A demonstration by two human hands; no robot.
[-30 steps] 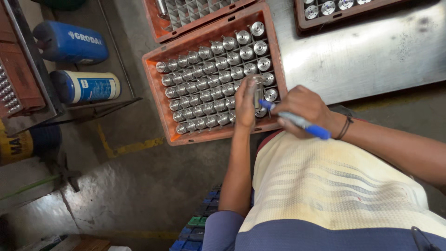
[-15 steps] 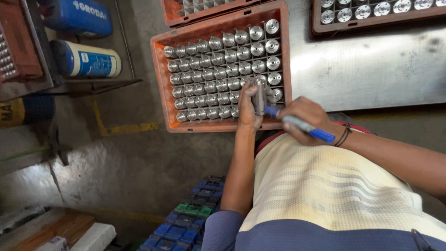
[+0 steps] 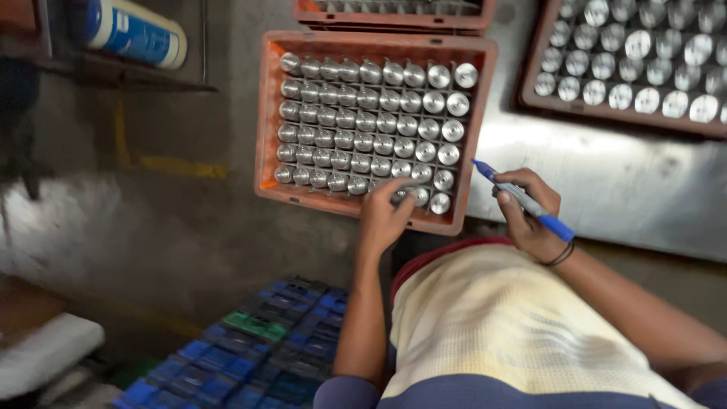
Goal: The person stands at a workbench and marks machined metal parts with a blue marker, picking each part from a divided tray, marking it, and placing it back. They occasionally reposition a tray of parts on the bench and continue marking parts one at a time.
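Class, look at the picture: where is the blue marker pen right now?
In the head view, the blue marker pen lies in the right hand, over the metal table, just right of the orange crate.

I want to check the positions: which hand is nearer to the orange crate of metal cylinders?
Left. The left hand rests on the orange crate's near edge, fingers on the cylinders. The right hand, holding a blue pen, is beside it, apart.

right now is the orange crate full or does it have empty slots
Full, as far as shows: the orange crate has a metal cylinder in every visible slot; the left hand hides a few.
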